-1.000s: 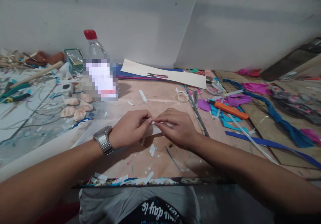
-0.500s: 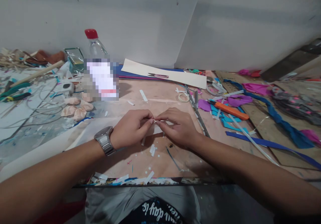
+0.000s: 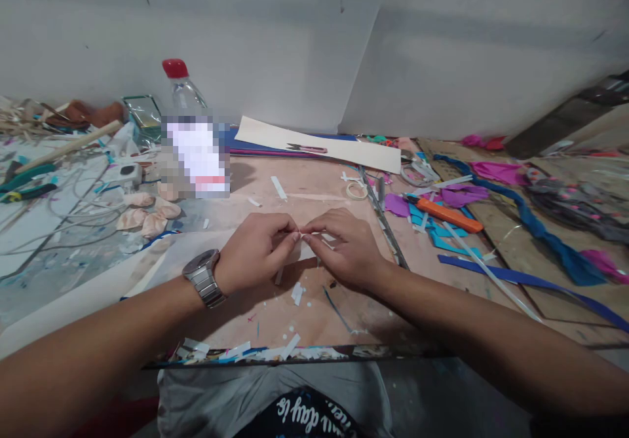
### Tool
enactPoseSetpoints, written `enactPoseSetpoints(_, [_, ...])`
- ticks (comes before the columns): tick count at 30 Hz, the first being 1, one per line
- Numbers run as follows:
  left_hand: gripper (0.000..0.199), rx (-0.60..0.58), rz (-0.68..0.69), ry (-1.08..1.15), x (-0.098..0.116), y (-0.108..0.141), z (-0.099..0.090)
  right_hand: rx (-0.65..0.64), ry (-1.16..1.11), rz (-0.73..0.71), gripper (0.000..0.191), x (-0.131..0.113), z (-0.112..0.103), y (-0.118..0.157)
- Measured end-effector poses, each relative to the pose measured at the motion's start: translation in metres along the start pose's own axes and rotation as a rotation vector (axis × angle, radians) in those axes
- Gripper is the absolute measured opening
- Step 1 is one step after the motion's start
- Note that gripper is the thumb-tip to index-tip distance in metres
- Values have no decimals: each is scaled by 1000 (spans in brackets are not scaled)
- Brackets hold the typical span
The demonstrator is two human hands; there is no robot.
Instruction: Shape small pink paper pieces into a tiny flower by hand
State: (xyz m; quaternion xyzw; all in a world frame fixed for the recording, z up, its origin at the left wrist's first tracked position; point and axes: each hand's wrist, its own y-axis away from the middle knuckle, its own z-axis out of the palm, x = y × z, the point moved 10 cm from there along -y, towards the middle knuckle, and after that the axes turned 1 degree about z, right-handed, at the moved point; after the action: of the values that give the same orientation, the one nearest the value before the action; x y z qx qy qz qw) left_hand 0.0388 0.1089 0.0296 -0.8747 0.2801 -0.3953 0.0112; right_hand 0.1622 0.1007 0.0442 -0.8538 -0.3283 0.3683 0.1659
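Observation:
Close together over the middle of the worktop (image 3: pixel 314 320), my two hands meet at the fingertips. My left hand (image 3: pixel 258 245), with a metal watch (image 3: pixel 204 275) on its wrist, pinches thumb against forefinger. Opposite it, my right hand (image 3: pixel 348 248) is closed in a similar pinch. A tiny pale thing shows where the fingertips meet; it is too small and covered to name. Just behind and below the fingers lies a piece of white paper (image 3: pixel 307 251), partly hidden. Small white paper scraps (image 3: pixel 297 293) are on the surface in front.
A red-capped bottle (image 3: pixel 187 94) stands at the back left. Pink-handled thread snips (image 3: pixel 307 148) rest on a long cream strip (image 3: pixel 363 153). Rightward are a tape roll (image 3: pixel 356 190), an orange cutter (image 3: pixel 445 214) and blue ribbon (image 3: pixel 531 277). Green-handled pliers (image 3: pixel 29 179) lie far left.
The hands stay pinched together with almost no movement. The whole view has shifted slightly, so the things on the worktop appear a little further left.

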Motion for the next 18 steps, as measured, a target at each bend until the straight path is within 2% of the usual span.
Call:
enactPoseSetpoints(5, [24, 6, -5, 8, 0, 1, -1, -6, -6, 0, 8, 0, 0, -1])
enactPoseSetpoints(11, [24, -15, -91, 158, -13, 1, 1, -15, 11, -13, 12, 2, 3, 0])
enactPoseSetpoints(18, [24, -3, -43, 75, -5, 1, -1, -16, 18, -36, 9, 0, 3, -1])
